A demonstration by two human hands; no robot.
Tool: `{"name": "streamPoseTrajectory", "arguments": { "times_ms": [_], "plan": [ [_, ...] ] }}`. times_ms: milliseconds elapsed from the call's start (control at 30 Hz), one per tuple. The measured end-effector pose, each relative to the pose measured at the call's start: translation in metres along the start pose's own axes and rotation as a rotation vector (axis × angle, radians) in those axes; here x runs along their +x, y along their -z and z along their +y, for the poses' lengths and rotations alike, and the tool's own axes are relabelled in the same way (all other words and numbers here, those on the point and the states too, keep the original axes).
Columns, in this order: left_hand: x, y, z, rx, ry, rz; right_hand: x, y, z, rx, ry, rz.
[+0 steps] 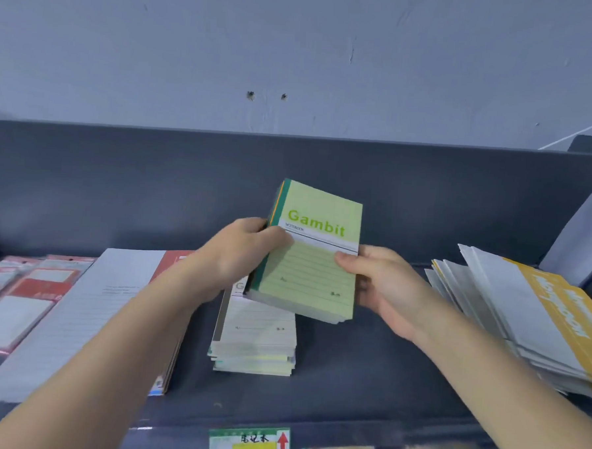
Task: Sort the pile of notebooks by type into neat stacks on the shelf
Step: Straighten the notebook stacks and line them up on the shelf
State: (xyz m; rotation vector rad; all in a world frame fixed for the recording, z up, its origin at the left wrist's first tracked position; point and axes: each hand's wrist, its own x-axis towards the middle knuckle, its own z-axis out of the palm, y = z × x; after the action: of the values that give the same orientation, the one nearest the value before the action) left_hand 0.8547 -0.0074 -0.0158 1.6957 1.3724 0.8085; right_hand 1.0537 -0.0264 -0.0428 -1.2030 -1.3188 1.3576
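Fingers (277, 238) of the left hand (241, 252) curl round the spine edge of a bundle of green notebooks (314, 276), with the thumb on the cover. The right hand (384, 287) pinches the opposite edge, thumb on top and the other fingers hidden behind. Between the two grips the bundle hangs tilted, clear of the shelf (347, 395). It sits just above a pale stack (257, 339) of what look like the same small notebooks, directly below the left fingers.

The bundle is held only at its edges, so if either pinch eases the lower copies could slip out or fan apart. Set down at this tilt, it would likely land crooked and nudge the top copies of the pale stack, whose edges are already uneven. The right forearm passes close to a slanting pile (530, 315) of white and yellow notebooks, and a brush from it could send that pile sliding.

By count:
- two hands
- one held bundle of several notebooks, number unreadable from the edges
- one pale stack beneath
- one stack of large lined notebooks (77, 316) left of the left fingers
- one slanting pile right of the right fingers
- at least three red-and-white packets (19, 299) farther left
- one price label (249, 443) on the shelf lip, nearer than both wrists
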Motion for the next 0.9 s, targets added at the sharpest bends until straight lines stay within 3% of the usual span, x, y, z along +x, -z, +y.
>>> {"name": "streamPoseTrajectory", "arguments": {
  "times_ms": [167, 367, 567, 733, 900],
  "plan": [
    [0.01, 0.011, -0.047, 0.027, 0.285, -0.064, 0.03, -0.037, 0.013, -0.076, -0.246, -0.048],
    [0.019, 0.008, -0.068, 0.061, 0.307, -0.071, 0.046, -0.057, 0.024, -0.273, -0.323, 0.034],
    [0.024, 0.01, -0.085, 0.352, 0.322, -0.069, 0.055, -0.052, 0.051, -0.357, -0.404, -0.02],
    [0.016, 0.005, -0.099, -0.068, 0.388, -0.022, 0.039, -0.055, 0.04, -0.24, -0.402, -0.036],
    [0.003, -0.003, -0.113, -0.475, 0.435, -0.138, 0.041, -0.046, 0.052, 0.057, -0.467, -0.074]
  ]
}}
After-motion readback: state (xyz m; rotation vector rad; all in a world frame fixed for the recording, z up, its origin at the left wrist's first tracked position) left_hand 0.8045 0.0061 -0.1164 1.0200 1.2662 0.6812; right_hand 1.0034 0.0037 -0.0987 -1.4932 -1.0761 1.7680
